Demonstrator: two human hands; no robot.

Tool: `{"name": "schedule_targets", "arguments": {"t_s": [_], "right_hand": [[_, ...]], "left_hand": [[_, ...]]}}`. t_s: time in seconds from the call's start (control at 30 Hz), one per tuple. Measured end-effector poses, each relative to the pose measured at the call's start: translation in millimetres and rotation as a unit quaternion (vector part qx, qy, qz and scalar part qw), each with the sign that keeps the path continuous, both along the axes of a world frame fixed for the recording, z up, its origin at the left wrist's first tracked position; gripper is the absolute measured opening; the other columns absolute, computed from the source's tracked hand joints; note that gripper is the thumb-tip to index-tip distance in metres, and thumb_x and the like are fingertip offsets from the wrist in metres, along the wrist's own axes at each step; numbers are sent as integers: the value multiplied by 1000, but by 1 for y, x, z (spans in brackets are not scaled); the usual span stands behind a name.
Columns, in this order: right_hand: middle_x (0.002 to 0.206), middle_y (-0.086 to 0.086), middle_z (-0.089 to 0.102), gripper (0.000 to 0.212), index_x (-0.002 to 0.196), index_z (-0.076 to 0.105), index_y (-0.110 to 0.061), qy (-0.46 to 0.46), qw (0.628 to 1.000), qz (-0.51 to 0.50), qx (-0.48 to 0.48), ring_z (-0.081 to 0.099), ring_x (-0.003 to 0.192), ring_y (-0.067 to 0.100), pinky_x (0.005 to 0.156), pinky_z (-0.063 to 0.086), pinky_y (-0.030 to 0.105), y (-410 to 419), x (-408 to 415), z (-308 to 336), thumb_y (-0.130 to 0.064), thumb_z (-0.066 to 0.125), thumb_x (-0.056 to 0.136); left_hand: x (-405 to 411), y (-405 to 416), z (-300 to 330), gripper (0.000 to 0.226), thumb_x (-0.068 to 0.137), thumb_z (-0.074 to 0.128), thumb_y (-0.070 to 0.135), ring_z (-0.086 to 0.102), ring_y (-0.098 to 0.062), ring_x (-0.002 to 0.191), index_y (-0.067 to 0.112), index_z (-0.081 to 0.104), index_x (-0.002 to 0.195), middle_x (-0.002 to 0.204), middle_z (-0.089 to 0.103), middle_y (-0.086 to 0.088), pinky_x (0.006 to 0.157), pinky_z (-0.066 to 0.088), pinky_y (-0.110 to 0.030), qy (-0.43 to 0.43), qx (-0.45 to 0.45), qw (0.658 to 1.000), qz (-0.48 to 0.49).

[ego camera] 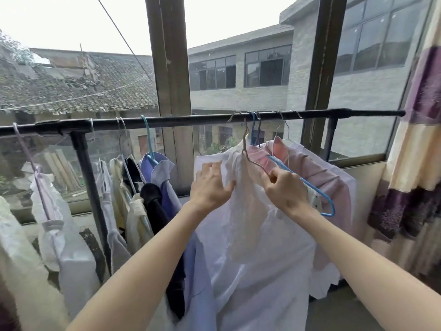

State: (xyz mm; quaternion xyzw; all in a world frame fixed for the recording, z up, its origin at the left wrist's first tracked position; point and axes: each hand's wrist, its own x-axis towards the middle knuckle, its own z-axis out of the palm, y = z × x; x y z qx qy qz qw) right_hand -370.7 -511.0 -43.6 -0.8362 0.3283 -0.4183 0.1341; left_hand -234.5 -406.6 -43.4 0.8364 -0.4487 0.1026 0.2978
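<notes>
Clothes are hanging along the black rail at frame left. At centre, my left hand is gripping the white shirt, fingers curled into its cloth. Just right of it, my right hand is pinching the brown wire hanger, which is hooking the rail. A blue hanger is sitting just behind it. A curtain is hanging at the far right.

Bare forearms (both), bare hands.

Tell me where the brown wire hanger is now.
Head view, right of centre: the brown wire hanger hooks over the black rail, beside the blue hanger, pinched by the right hand.
</notes>
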Motion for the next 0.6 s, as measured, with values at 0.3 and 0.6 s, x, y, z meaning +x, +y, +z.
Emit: {"name": "schedule_targets", "arguments": {"t_s": [0.3, 0.6], "right_hand": [[79, 19, 69, 36, 71, 61, -8, 19, 993, -71, -94, 62, 81, 39, 63, 35, 32, -18, -106, -16, -37, 53, 91], [88, 8, 67, 22, 90, 65, -11, 5, 993, -111, -44, 60, 89, 31, 76, 47, 39, -58, -196, -60, -30, 53, 89]], "left_hand": [[-73, -57, -40, 56, 87, 51, 47, 22, -23, 137, 20, 39, 135, 142, 38, -1, 110, 13, -49, -20, -105, 993, -39], [-126, -73, -55, 33, 86, 39, 39, 48, -39, 70, 12, 36, 68, 57, 40, 2, 61, 40, -44, 61, -119, 953, -271]]}}
